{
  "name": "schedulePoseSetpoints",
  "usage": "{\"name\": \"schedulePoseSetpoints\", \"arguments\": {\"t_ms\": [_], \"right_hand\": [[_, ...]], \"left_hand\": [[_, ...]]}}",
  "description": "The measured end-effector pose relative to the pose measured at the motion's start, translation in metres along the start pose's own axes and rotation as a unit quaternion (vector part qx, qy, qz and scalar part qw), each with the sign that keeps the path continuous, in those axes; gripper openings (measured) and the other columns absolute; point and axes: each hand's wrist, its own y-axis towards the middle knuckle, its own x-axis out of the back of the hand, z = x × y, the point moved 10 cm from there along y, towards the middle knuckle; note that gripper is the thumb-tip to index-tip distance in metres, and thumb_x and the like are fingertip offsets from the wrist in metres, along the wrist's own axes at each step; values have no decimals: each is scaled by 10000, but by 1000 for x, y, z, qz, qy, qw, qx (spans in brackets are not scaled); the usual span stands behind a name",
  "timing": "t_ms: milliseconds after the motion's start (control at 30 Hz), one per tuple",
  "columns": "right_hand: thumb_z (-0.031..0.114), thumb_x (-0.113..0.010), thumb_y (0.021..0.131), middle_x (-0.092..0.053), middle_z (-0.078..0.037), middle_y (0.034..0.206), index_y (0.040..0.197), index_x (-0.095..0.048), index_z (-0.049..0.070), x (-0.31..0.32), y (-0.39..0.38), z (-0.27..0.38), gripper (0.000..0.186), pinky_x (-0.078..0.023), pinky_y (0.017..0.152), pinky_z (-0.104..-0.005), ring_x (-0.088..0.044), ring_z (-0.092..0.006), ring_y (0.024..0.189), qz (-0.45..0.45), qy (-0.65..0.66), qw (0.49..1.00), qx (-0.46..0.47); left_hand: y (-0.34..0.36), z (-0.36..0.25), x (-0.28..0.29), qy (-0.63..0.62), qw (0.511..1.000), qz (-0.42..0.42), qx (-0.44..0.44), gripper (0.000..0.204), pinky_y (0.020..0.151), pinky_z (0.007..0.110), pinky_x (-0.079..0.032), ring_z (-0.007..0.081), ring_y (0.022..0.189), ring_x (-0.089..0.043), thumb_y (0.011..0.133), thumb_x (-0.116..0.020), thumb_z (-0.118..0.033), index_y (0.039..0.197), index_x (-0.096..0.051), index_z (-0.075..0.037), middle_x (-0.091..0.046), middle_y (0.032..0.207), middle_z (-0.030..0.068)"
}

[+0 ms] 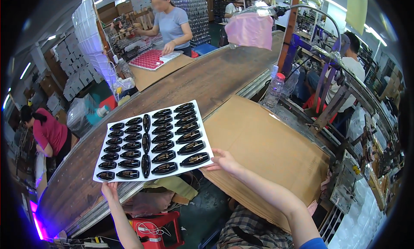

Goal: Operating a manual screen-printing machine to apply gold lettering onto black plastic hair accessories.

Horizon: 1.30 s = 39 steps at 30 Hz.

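A white tray (146, 145) carries several rows of glossy black oval pieces with small gold print, most lying crosswise and one column lengthwise. My left hand (110, 190) holds its near left edge from below, fingers partly hidden under it. At the near right corner, my right hand (223, 161) pinches the rim with the thumb on top. The tray lies over the long brown wooden conveyor surface (172, 91), its near edge reaching past the surface's metal border. Whether it rests there or is held just above, I cannot tell.
A large cardboard sheet (263, 145) lies to the right. Behind it stand a clear bottle with a red cap (273, 91) and a metal machine frame (327, 94). A pink cloth (250, 30) hangs from a lamp. Across the surface, a co-worker (172, 25) handles a red-filled tray (151, 58).
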Motion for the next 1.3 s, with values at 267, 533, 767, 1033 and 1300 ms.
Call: {"name": "schedulePoseSetpoints", "arguments": {"t_ms": [267, 533, 767, 1033, 1300], "right_hand": [[-61, -342, 830, -534, -208, 1059, 1256, -294, -47, 18, 43, 17, 429, -554, 653, -302, -614, -285, 836, -18, -15, 1000, 10], [-25, -359, 841, -563, -215, 1001, 1219, -330, -83, 48, 75, 43, 383, -552, 619, -291, -625, -261, 796, -73, -71, 994, 31], [14, -398, 856, -559, -178, 1003, 1239, -307, -63, 84, 89, 64, 401, -543, 676, -285, -611, -234, 839, -145, 17, 987, 62], [57, -415, 856, -537, -181, 1018, 1217, -328, -50, 104, 52, 65, 387, -516, 715, -283, -597, -209, 857, -201, 4, 968, 147], [60, -383, 871, -574, -127, 966, 1104, -457, -35, 58, -47, 56, 263, -482, 692, -266, -592, -162, 783, -92, -81, 971, 206]], "left_hand": [[4, 22, -18, -50, 998, 24, 19, 339, 893, 462, -437, 331, 1085, -474, 850, -329, -54, 1169, -378, 48, -471, 1156, 213], [6, 50, -60, -51, 995, 63, 50, 320, 868, 446, -458, 314, 1063, -494, 860, -306, -52, 1156, -385, 42, -486, 1140, 191], [8, 76, -101, -61, 994, 65, 66, 322, 833, 492, -475, 344, 1037, -505, 859, -282, -39, 1157, -374, 40, -482, 1127, 196], [-6, 122, -161, -38, 988, 99, 111, 375, 835, 497, -471, 365, 1013, -512, 805, -265, 47, 1165, -367, 45, -482, 1114, 208], [-29, 182, -233, -80, 952, 145, 256, 375, 944, 532, -364, 479, 1103, -386, 761, -242, 64, 1119, -258, 175, -362, 1150, 374]]}}
